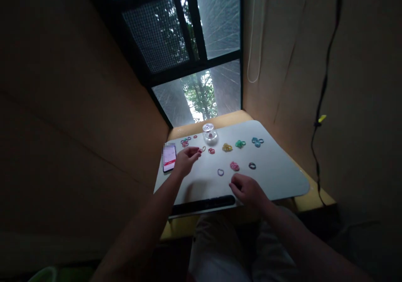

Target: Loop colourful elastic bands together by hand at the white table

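My left hand [186, 160] is over the left part of the white tabletop [201, 185], thumb and fingers pinched on a small red band [199, 151]. Just past its fingertips is a yellowish band [204, 148], with a red cluster of bands [211, 151] to the right. My right hand [246, 188] is curled near the front edge; anything inside its fingers is hidden. Close to it are a pink pile of bands [234, 166], a pale purple band [220, 172] and a dark multicoloured band [252, 165]. The bands look like small hair ties.
Farther back stand a clear round container [210, 137] and piles of yellow bands [227, 147], green bands [240, 144] and blue bands [257, 142]. Mixed bands [185, 142] lie back left, beside a phone [169, 158]. A black strip [204, 204] runs along the front edge.
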Demonstrator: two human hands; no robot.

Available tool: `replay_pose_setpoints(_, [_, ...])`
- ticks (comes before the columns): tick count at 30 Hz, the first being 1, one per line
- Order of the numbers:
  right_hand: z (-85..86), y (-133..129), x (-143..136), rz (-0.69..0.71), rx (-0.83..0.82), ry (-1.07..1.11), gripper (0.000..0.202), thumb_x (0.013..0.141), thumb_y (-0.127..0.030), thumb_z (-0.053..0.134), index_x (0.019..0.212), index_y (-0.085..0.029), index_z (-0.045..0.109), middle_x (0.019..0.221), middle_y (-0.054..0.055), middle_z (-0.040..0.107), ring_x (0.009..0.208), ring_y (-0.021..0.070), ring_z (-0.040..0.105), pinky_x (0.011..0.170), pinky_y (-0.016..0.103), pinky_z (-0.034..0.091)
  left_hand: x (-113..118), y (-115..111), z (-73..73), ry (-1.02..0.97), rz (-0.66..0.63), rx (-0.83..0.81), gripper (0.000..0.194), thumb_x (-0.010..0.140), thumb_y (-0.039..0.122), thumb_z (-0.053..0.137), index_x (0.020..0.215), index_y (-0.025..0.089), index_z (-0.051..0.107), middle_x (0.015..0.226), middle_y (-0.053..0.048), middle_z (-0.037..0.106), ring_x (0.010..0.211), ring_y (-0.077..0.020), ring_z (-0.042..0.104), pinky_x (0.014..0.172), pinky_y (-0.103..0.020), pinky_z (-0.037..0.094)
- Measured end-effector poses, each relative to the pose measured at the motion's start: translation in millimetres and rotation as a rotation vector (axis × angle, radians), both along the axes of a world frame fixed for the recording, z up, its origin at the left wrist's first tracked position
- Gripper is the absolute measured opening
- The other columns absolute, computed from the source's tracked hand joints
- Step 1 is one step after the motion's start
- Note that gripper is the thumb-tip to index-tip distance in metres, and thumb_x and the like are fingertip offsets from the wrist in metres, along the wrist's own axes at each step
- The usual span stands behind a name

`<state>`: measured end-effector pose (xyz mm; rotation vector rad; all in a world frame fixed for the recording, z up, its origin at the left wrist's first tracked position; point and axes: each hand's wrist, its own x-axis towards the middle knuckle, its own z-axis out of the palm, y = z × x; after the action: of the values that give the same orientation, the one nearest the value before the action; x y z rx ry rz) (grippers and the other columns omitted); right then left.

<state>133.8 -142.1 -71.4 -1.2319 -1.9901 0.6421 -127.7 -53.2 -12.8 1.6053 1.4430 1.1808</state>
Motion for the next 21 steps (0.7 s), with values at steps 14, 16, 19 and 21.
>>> replay_pose_setpoints(14, [0.8,-1.4,3.7,0.009,-0.006,0.155,0.009,0.087,-0.026,0.056,0.089,-0.019,0.061,0.071,-0.002,0.062,0.061,0.0127,0.053,0.061,0.024,0.040,95.6,-95.5,-55.7,-0.220,0.117,-0.128,0.037,0.075,0.051,0.074,0.089,0.017,0.067,0.076,-0.005,0.075,0.068,-0.0164,0.070,0.063,-0.028,0.056])
replay_pose_setpoints(16, [-0.8,-0.1,4.0,0.015,0.000,0.153,0.011,0.087,-0.026,0.055,0.092,-0.019,0.062,0.072,-0.001,0.062,0.062,0.0131,0.054,0.062,0.024,0.041,96.6,-97.1,-56.0,-0.199,0.103,-0.132,0.035,0.075,0.049,0.075,0.087,0.018,0.066,0.074,-0.004,0.075,0.066,-0.0159,0.069,0.061,-0.027,0.055])
replay_pose_setpoints(19, [-1.8,0.4,5.5,0.035,0.013,0.155,0.011,0.087,-0.025,0.054,0.088,-0.019,0.062,0.073,0.000,0.063,0.062,0.0135,0.054,0.062,0.025,0.041,95.2,-96.8,-58.2,-0.205,0.118,-0.105,0.033,0.076,0.048,0.075,0.086,0.018,0.065,0.074,-0.004,0.074,0.066,-0.0153,0.069,0.060,-0.025,0.053])
replay_pose_setpoints(21, [-2.1,0.2,6.7,0.036,0.017,0.133,0.010,0.086,-0.023,0.053,0.083,-0.019,0.062,0.072,0.001,0.063,0.061,0.0141,0.053,0.062,0.025,0.040,93.4,-96.2,-60.7,-0.245,0.130,-0.101,0.035,0.076,0.048,0.075,0.087,0.017,0.064,0.073,-0.004,0.073,0.065,-0.0146,0.068,0.062,-0.026,0.053])
